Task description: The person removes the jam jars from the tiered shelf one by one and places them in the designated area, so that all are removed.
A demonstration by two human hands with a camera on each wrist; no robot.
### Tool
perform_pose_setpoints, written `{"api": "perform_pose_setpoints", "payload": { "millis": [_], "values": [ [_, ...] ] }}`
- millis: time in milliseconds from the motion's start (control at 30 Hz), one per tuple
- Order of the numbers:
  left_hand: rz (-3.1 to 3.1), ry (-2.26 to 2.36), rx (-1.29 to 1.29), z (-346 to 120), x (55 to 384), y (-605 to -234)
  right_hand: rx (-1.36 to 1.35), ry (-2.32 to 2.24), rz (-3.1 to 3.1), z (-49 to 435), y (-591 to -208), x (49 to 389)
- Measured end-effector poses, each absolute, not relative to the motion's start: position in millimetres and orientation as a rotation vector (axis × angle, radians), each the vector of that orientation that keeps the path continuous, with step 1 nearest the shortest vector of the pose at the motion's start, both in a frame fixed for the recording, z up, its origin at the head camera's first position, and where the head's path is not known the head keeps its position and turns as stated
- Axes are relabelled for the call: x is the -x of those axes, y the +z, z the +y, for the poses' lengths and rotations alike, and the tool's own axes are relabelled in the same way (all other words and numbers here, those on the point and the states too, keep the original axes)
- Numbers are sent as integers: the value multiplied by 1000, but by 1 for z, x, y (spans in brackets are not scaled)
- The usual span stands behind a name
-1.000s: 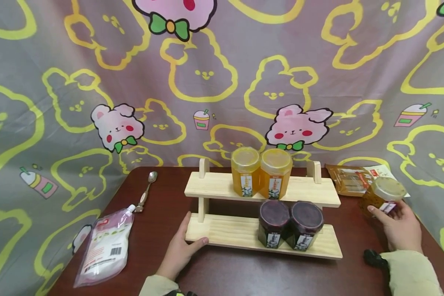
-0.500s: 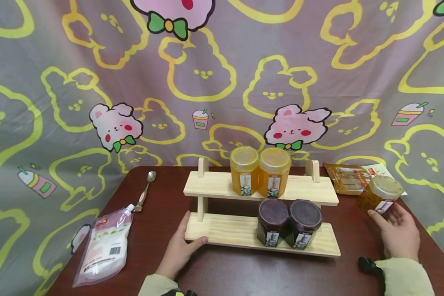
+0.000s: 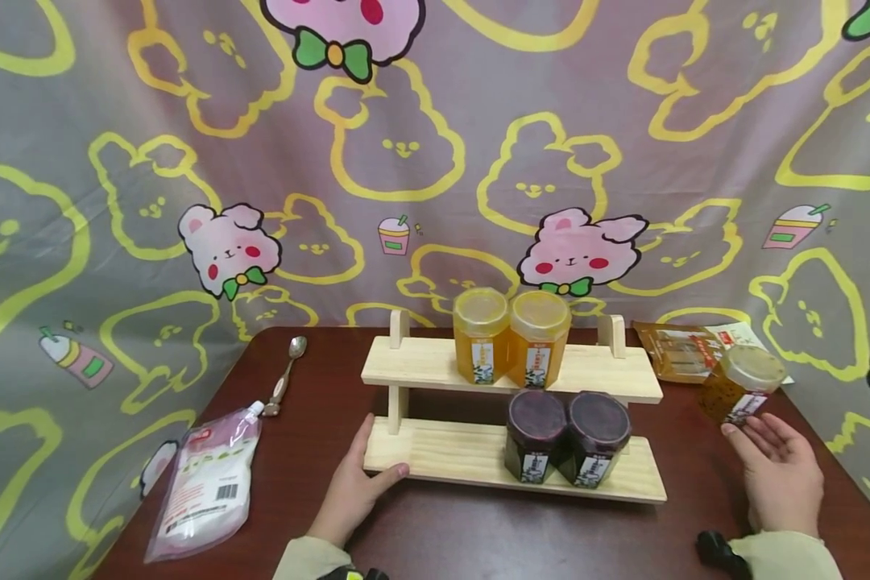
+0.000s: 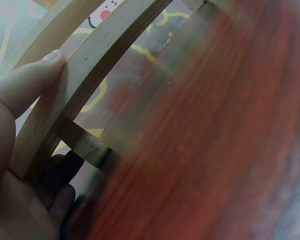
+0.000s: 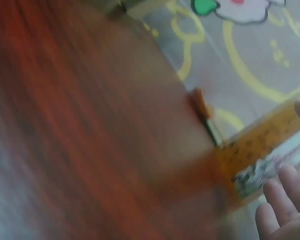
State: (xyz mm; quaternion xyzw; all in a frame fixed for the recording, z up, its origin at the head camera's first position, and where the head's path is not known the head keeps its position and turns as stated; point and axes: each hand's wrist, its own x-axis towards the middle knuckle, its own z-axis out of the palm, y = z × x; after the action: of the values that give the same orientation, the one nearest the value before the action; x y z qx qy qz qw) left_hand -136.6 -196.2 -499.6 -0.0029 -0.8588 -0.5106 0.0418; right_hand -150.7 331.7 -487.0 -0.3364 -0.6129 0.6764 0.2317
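My left hand holds the left end of a two-tier wooden shelf rack. In the left wrist view its thumb presses the front edge of the lower board, with fingers curled underneath. Toward the right edge of the table, my right hand is beside a jar of amber jam with dark specks. Its fingers are loosely spread near the label, thumb not wrapped around the glass. Two yellow jam jars stand on the upper tier. On the lower tier sit two dark purple jars, right of centre.
Behind the amber jar lie brown snack packets. At the left, a spouted pouch lies flat, with a spoon behind it. A patterned curtain closes off the back of the dark red table.
My right hand has loosened from the amber jar and drawn back slightly toward me, while the jar stays by the packets. The left hand keeps its hold on the rack.
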Motion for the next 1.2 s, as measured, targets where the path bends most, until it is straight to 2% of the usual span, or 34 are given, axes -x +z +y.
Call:
{"api": "perform_pose_setpoints", "payload": {
  "millis": [533, 1200],
  "values": [
    [-2610, -1590, -1, -197, 137, -500, 729, 1796, -1809, 288, -435, 131],
    [-2602, -1614, 14, -198, 137, -503, 169, 1462, -2205, 254, -398, 130]
  ]
}}
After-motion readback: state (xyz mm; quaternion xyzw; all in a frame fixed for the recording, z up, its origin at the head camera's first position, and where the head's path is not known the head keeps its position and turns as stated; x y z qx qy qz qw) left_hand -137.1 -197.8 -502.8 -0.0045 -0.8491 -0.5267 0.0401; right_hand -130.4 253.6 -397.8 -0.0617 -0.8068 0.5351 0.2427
